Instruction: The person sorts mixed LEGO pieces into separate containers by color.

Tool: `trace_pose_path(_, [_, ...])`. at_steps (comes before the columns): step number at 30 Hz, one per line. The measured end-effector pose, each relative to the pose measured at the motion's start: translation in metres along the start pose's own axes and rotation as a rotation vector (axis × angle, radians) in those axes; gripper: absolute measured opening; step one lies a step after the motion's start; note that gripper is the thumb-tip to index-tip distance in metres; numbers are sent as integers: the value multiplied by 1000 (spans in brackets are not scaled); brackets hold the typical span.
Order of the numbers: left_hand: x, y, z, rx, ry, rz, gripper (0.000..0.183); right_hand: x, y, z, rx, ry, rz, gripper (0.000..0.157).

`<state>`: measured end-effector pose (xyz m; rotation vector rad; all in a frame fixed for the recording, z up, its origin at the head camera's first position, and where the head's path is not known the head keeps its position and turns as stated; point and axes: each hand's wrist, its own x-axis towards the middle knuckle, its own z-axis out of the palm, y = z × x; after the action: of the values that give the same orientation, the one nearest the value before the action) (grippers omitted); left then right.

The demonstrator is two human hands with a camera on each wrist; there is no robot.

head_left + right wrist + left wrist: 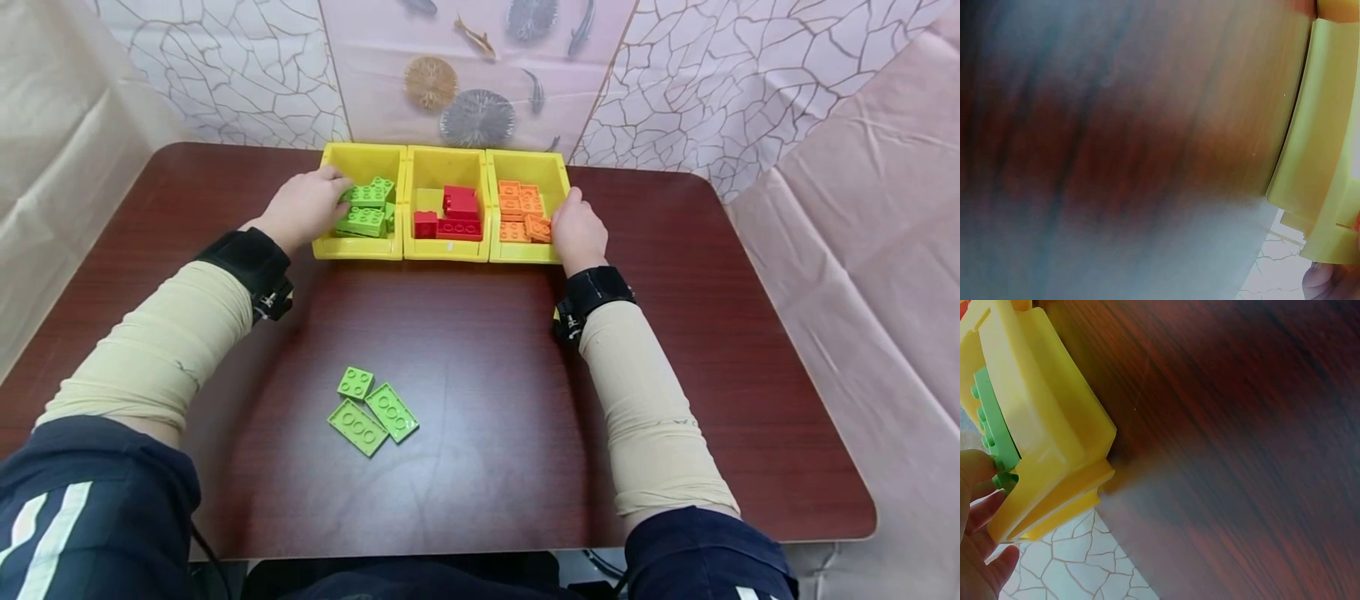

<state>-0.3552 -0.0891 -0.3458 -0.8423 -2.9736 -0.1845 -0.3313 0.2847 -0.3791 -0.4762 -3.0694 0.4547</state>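
Three yellow bins stand joined in a row at the back of the table. My left hand [303,204] grips the outer wall of the left bin [358,248], its fingers reaching over the rim beside light green toy bricks [363,220]. At the opposite end, my right hand [581,233] holds the outer side of the right bin [525,253], where orange bricks [519,200] lie. Red bricks [459,227] are in the middle bin [447,251]. In the right wrist view, only fingertips [1319,281] show below the bin's edge.
Three loose green bricks lie close together nearer the front: a small one [356,382] and two longer ones, the right one [392,412] and the left one [358,427]. The dark brown table [480,358] has a patterned cloth [480,50] behind it.
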Motion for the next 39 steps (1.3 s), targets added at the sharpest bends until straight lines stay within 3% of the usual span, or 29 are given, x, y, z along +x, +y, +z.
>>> trace_pose_path(6, [-17,-1,-2,-12,29,17,36,-3,-4,5,2,23,-18,44])
trace_pose_path(15, [-58,4,6,-44,226,217,29,-4,-3,9,5,26,-33,43])
trace_pose_path(19, [-81,12,10,-73,254,282,30,-4,-3,10,7,26,-34,42])
trace_pose_path(25, [-113,27,15,-86,203,342,31,-4,-2,9,5,12,-22,40])
trace_pose_path(29, [-129,39,15,-101,143,393,31,-2,-2,5,8,5,-23,42])
trace_pose_path(35, [-152,61,17,-131,36,540,28,-1,-1,3,8,20,-36,46])
trace_pose_path(39, [-166,70,23,-136,-38,560,28,-3,-4,2,15,36,-43,46])
